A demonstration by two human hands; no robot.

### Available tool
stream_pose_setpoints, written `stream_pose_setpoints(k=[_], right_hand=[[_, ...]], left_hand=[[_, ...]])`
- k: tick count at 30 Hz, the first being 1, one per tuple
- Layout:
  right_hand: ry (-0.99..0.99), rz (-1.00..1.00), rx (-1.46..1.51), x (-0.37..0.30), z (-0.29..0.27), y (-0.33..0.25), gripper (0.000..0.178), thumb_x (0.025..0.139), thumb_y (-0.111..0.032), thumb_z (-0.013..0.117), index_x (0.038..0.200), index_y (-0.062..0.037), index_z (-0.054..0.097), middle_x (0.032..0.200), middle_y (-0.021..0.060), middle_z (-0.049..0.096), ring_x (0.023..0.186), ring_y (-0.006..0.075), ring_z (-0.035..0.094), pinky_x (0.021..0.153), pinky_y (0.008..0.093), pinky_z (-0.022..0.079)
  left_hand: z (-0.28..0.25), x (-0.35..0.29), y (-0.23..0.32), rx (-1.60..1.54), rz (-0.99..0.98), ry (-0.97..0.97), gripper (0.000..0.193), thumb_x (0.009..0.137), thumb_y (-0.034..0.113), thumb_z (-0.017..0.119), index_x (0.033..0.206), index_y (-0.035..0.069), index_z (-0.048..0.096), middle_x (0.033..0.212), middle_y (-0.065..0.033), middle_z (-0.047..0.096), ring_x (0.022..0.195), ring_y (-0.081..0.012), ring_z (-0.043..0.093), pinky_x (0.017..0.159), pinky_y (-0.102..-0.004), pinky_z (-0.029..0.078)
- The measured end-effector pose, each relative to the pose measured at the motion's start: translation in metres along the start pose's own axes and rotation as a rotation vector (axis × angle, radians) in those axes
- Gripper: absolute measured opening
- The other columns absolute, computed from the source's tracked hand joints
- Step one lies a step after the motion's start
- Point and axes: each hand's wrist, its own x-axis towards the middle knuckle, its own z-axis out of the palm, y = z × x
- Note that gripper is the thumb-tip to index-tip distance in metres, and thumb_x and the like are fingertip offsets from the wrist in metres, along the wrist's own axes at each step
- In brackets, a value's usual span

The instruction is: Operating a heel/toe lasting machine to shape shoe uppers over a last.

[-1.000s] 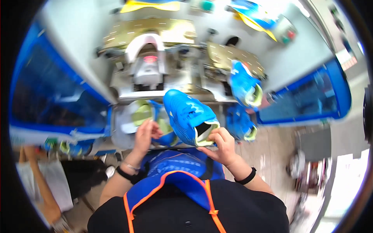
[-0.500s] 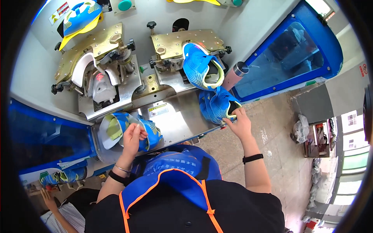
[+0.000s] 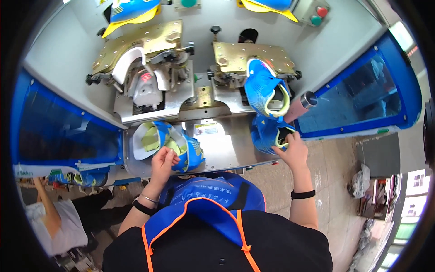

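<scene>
On the right end of the metal shelf (image 3: 226,156) lies a blue shoe upper (image 3: 266,138) with a lime collar. My right hand (image 3: 293,152) grips its opening edge between thumb and fingers. Just behind and above it, another blue shoe upper (image 3: 264,88) sits on the right-hand station of the machine. My left hand (image 3: 164,164) is closed, fingertips pinched, by the near edge of two blue-and-lime uppers (image 3: 192,152) at the shelf's left end. Whatever it may hold is hidden.
At the left station a white curved pad arches around a grey heel form (image 3: 147,90). A pink bottle (image 3: 300,108) stands right of the uppers. Blue-framed windowed panels (image 3: 362,97) flank the machine. Yellow-edged uppers (image 3: 133,13) hang above. Another person (image 3: 54,222) works at far left.
The view has shifted, so the machine appears farther right and lower. My right hand keeps hold of the upper's rim. My left hand has moved slightly down beside the left uppers.
</scene>
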Motion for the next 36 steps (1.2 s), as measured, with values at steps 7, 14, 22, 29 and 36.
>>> stream_pose_setpoints(k=[7, 14, 22, 29, 36], right_hand=[[-0.015, 0.091, 0.054, -0.018, -0.012, -0.009, 0.067, 0.063, -0.041, 0.083, 0.110, -0.0073, 0.049, 0.108, 0.0099, 0.052, 0.089, 0.0324, 0.061, 0.071, 0.0438, 0.052], [0.201, 0.340, 0.230, -0.058, 0.019, -0.008, 0.099, 0.061, -0.038, 0.086, 0.141, -0.0108, 0.035, 0.132, 0.0159, 0.043, 0.118, 0.0365, 0.051, 0.087, 0.0425, 0.052], [0.341, 0.080, 0.089, -0.028, -0.025, -0.018, 0.043, 0.063, -0.031, 0.085, 0.087, -0.0091, 0.058, 0.094, 0.0057, 0.054, 0.082, 0.0289, 0.061, 0.066, 0.0388, 0.050], [-0.094, -0.034, 0.116, -0.004, -0.016, 0.001, 0.047, 0.063, -0.039, 0.084, 0.087, -0.0085, 0.058, 0.093, 0.0076, 0.052, 0.086, 0.0297, 0.060, 0.070, 0.0401, 0.049], [0.052, 0.052, -0.041, -0.005, -0.038, -0.043, 0.056, 0.065, -0.040, 0.083, 0.103, -0.0079, 0.057, 0.112, 0.0095, 0.052, 0.089, 0.0293, 0.061, 0.072, 0.0422, 0.052]], left_hand=[[-0.017, -0.013, -0.002, -0.048, 0.017, 0.080, 0.022, 0.099, 0.023, 0.053, 0.088, 0.003, 0.056, 0.078, -0.0036, 0.064, 0.070, -0.0077, 0.059, 0.064, -0.0214, 0.047], [-0.043, -0.020, -0.010, -0.085, -0.016, 0.147, 0.022, 0.099, 0.022, 0.052, 0.088, 0.004, 0.056, 0.077, -0.0037, 0.063, 0.071, -0.0089, 0.059, 0.067, -0.0226, 0.048], [-0.071, -0.022, -0.023, -0.069, 0.012, 0.171, 0.027, 0.100, 0.029, 0.051, 0.088, 0.006, 0.057, 0.076, -0.0030, 0.064, 0.068, -0.0079, 0.059, 0.063, -0.0207, 0.045], [-0.053, -0.012, -0.012, -0.083, 0.022, 0.082, 0.026, 0.100, 0.028, 0.051, 0.088, 0.006, 0.057, 0.076, -0.0026, 0.065, 0.068, -0.0075, 0.059, 0.063, -0.0203, 0.045], [-0.071, -0.024, -0.012, -0.081, 0.024, 0.164, 0.025, 0.100, 0.027, 0.051, 0.089, 0.006, 0.057, 0.076, -0.0030, 0.065, 0.069, -0.0075, 0.059, 0.064, -0.0204, 0.045]])
